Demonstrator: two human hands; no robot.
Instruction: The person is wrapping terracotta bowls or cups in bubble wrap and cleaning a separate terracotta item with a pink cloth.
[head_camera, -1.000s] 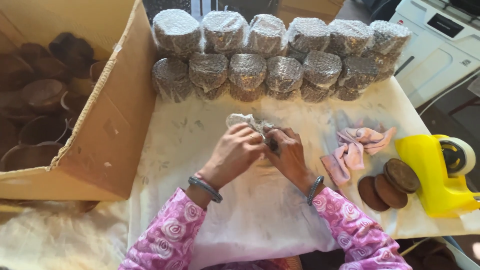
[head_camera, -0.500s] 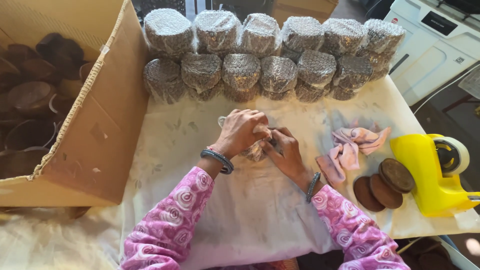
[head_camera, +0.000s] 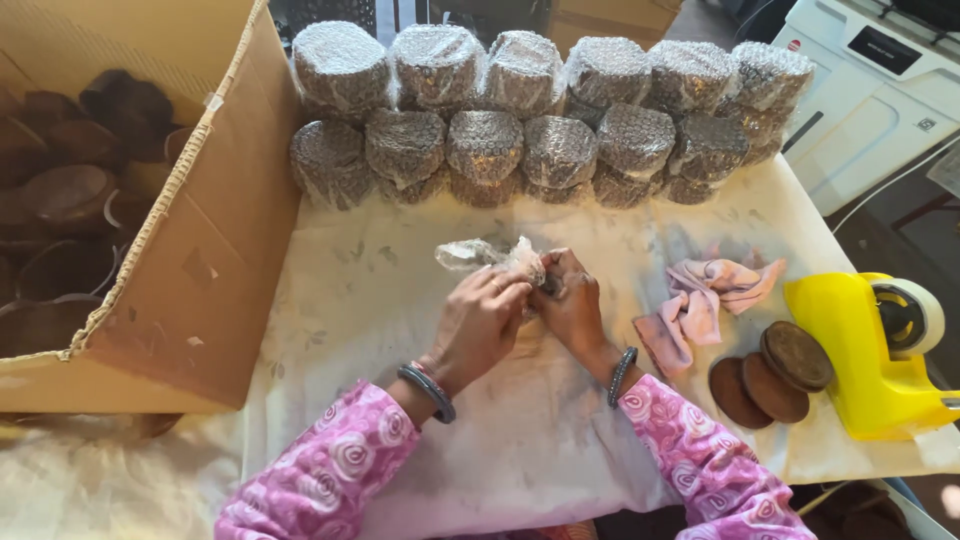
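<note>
- Your left hand (head_camera: 482, 322) and right hand (head_camera: 572, 300) meet at the middle of the bench (head_camera: 520, 440), which is spread with a pale, faintly patterned cloth.
- Both sets of fingers are closed narrow on a small item half wrapped in clear bubble wrap (head_camera: 490, 256); a loose tail of the wrap sticks out to the left above your left knuckles.
- What lies inside the wrap is hidden by your hands; it may be a dark round piece, but you cannot tell from here.
- Along the far edge stands a double row of round bubble-wrapped bundles (head_camera: 540, 110), packed touching one another, well apart from your hands with bare cloth between.
- To your left, a large open brown cardboard box (head_camera: 225, 230) holding dark round bowls (head_camera: 70, 190) leans over the bench's left edge; its side wall is near your left forearm.
- To your right, a crumpled pink cloth (head_camera: 705, 300) lies near your right wrist.
- Just beyond it, three flat brown round discs (head_camera: 770, 375) overlap each other, touching.
- A yellow tape dispenser (head_camera: 865, 355) with a roll of tape sits just beside the discs, at the bench's right edge.
- Open room remains on the near cloth between your forearms and towards the near left corner.
</note>
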